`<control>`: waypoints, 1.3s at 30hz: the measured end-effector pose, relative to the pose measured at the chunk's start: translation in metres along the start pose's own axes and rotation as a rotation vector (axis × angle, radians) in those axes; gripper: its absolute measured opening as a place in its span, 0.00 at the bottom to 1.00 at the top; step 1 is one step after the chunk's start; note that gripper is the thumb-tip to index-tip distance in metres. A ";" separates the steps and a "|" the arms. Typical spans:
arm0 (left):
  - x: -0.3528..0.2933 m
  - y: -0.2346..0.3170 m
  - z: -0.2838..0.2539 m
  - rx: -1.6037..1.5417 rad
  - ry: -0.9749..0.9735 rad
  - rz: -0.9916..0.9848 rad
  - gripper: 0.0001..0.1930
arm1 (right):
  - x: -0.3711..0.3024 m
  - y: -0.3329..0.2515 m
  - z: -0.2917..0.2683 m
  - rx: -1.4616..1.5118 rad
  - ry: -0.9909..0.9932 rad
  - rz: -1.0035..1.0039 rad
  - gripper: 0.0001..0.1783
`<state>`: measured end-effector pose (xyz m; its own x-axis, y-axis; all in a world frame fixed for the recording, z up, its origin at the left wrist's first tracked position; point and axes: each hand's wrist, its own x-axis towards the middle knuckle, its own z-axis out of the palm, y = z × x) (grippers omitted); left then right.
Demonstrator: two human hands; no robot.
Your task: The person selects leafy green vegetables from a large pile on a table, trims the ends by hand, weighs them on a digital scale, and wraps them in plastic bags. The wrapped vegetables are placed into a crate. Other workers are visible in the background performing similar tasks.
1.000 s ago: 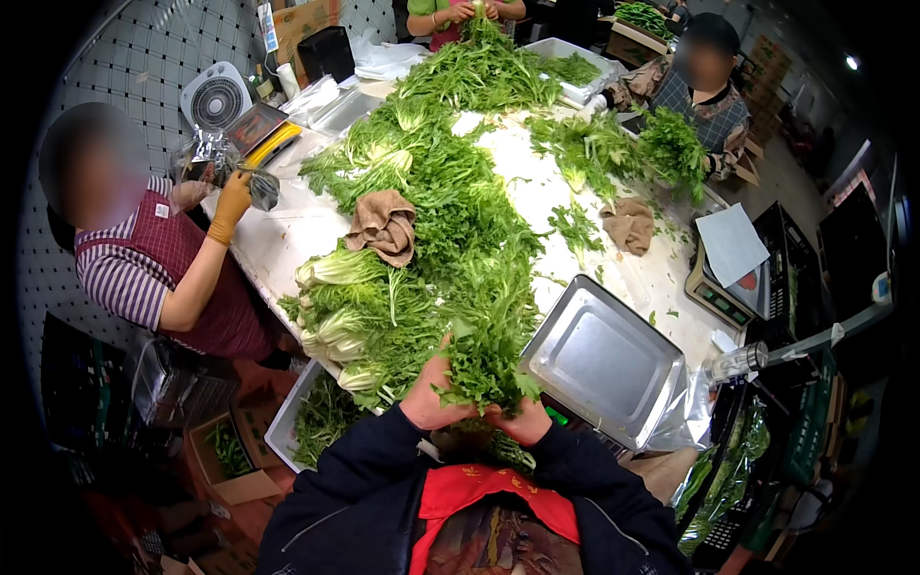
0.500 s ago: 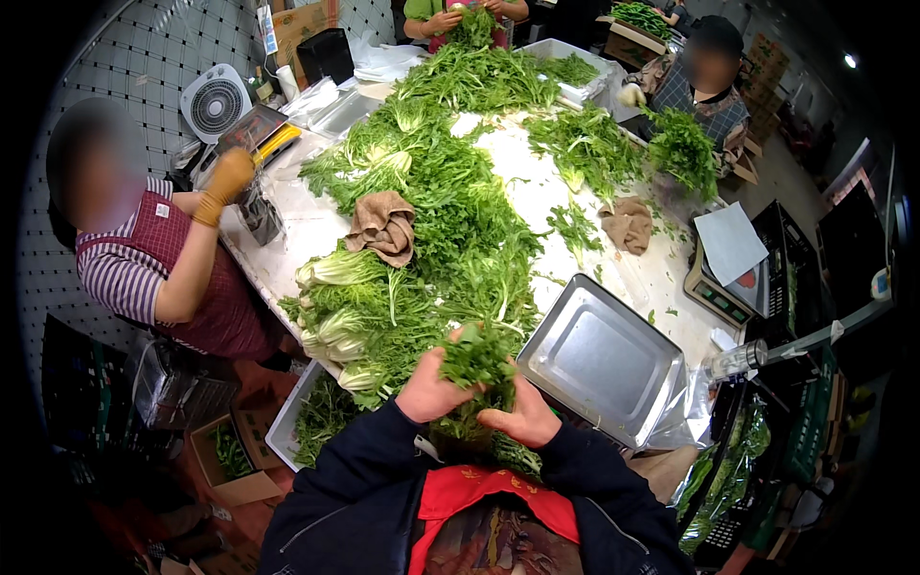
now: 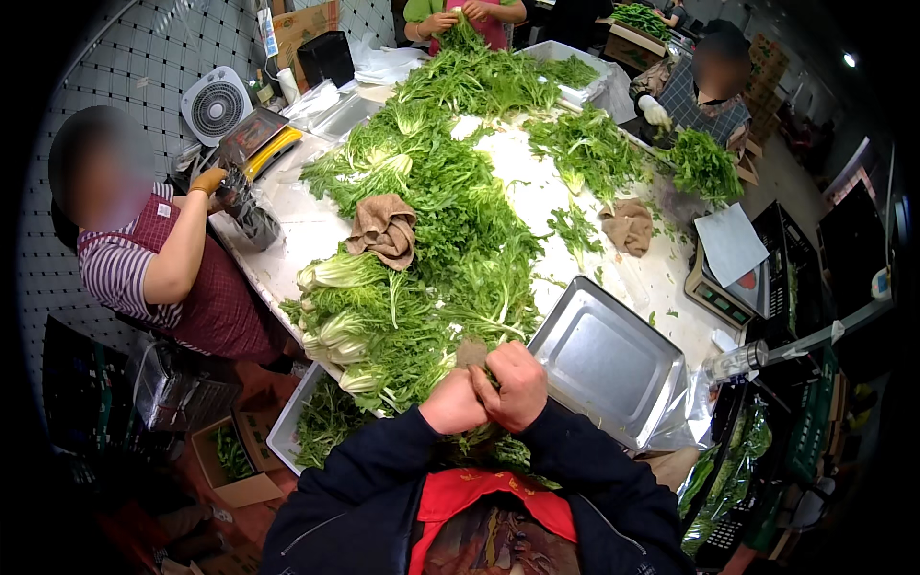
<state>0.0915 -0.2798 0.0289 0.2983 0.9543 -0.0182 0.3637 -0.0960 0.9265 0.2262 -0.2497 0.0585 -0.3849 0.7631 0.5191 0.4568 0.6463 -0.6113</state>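
Note:
My left hand (image 3: 454,402) and my right hand (image 3: 516,387) are closed and pressed together at the near edge of the heap of leafy greens (image 3: 450,220). A bunch of leafy greens (image 3: 489,447) shows below them, mostly hidden by my wrists and sleeves; my left hand appears closed round it. A small brownish patch (image 3: 470,352) sticks up just beyond my fingers, too unclear to name. What my right fingers pinch is hidden. Right of my hands lies a shallow metal tray (image 3: 613,356). Pale-stemmed bunches (image 3: 340,335) lie at left.
Brown cloths (image 3: 382,230) (image 3: 628,226) rest on the table (image 3: 508,158). A white tub (image 3: 287,422) of greens stands below at left, a scale (image 3: 719,287) at right. Co-workers stand at left (image 3: 172,249), far side (image 3: 470,24) and far right (image 3: 704,96), the left one holding a dark bag.
My hands have come together, turned and closed over the bunch, whose leaves now show below them. The left co-worker's gloved hand lowered to the bag; the far-right co-worker's bunch is lower.

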 end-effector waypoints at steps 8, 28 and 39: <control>-0.012 0.004 0.000 0.569 0.028 -0.069 0.08 | -0.013 0.016 0.026 0.239 -0.108 0.312 0.18; 0.007 -0.039 -0.108 -1.296 0.858 -0.279 0.13 | -0.047 0.047 -0.018 0.778 -0.129 0.598 0.28; 0.029 -0.074 -0.023 -1.601 0.599 -0.420 0.18 | -0.048 0.029 -0.038 0.939 0.200 0.709 0.26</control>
<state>0.0530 -0.2390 -0.0319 -0.0489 0.8380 -0.5435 -0.9318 0.1577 0.3269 0.2882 -0.2677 0.0381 -0.1137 0.9905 -0.0775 -0.2804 -0.1068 -0.9539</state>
